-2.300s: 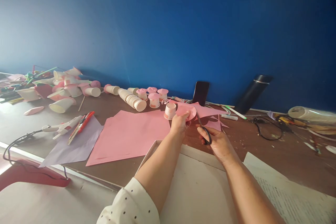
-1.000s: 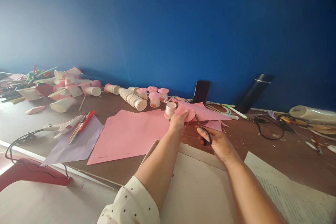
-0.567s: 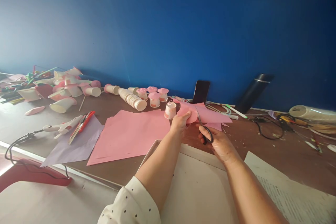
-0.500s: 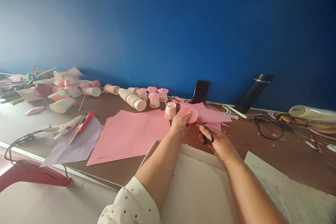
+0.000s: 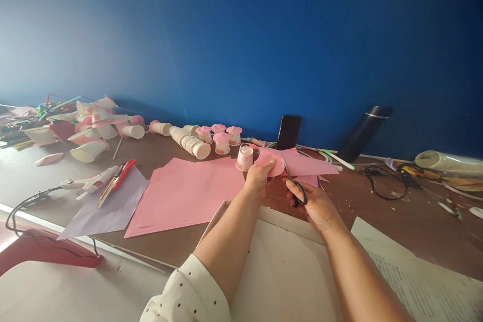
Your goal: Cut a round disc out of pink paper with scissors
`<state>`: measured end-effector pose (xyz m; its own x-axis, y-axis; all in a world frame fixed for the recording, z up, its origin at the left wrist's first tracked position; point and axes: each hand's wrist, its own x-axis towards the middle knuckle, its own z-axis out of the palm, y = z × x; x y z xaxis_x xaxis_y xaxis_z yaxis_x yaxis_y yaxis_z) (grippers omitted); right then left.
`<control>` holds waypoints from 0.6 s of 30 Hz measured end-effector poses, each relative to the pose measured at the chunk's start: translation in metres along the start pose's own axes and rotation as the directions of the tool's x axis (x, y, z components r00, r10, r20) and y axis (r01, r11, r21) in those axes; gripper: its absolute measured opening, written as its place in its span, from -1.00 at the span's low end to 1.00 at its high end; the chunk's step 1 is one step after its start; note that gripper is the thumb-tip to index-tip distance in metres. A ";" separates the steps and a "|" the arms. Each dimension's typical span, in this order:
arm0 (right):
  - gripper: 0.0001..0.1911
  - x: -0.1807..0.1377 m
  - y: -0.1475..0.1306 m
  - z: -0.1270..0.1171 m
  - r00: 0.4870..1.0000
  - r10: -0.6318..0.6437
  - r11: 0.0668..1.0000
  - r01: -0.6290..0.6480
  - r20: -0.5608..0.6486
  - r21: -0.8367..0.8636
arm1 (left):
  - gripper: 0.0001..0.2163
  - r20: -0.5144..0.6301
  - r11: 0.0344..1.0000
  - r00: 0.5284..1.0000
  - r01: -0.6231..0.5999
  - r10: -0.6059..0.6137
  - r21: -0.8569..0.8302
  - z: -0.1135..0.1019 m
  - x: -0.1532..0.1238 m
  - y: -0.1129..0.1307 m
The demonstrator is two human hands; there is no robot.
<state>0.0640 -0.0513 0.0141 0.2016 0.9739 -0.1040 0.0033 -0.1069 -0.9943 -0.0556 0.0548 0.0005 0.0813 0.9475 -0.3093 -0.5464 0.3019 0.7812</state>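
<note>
Far left I log jumbled paper cups (image 5: pixel 90 151), several on their sides, some with pink paper attached. A glue gun (image 5: pixel 88 183) and red cutter (image 5: pixel 119 181) lie on a lilac sheet (image 5: pixel 113 214), its near corner at the front edge of the table (image 5: pixel 343 193). Pink sheets (image 5: pixel 192 193) fill the surface rightward. Behind them: a lying row of nested cups (image 5: pixel 184 141), one inside another, then four pink-topped cups (image 5: pixel 221 144). A single inverted cup (image 5: pixel 245 158) stands just beside the left hand (image 5: pixel 260 175), whose thumb and fingers pinch the pink paper (image 5: pixel 274 163). The right hand (image 5: pixel 313 204) is closed round the handles of the scissors (image 5: pixel 301 195), blades at that paper. I note my widest moving room to the right: brown surface, crumb-strewn, between that hand, the cables (image 5: pixel 377 183) and a printed sheet (image 5: pixel 415 271).
</note>
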 end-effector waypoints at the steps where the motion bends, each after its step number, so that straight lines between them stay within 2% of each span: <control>1: -0.45 0.000 0.000 0.000 1.000 0.004 1.000 -0.004 -0.002 -0.001 | -0.68 0.002 1.000 1.000 -0.006 0.006 0.002 0.000 0.000 0.000; 12: -0.44 0.001 0.001 0.000 0.999 -0.048 0.997 0.048 0.000 -0.060 | -0.64 0.007 1.000 1.000 -0.023 0.023 0.016 -0.001 0.003 0.000; 18: -0.44 -0.001 -0.001 0.001 0.998 -0.063 0.993 0.061 -0.016 -0.106 | -0.64 0.052 0.999 0.998 -0.035 0.034 0.008 -0.004 0.004 0.001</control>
<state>0.0626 -0.0522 0.0148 0.2170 0.9753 -0.0411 0.1192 -0.0683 -0.9905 -0.0596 0.0582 -0.0019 0.1061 0.9614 -0.2537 -0.5419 0.2699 0.7960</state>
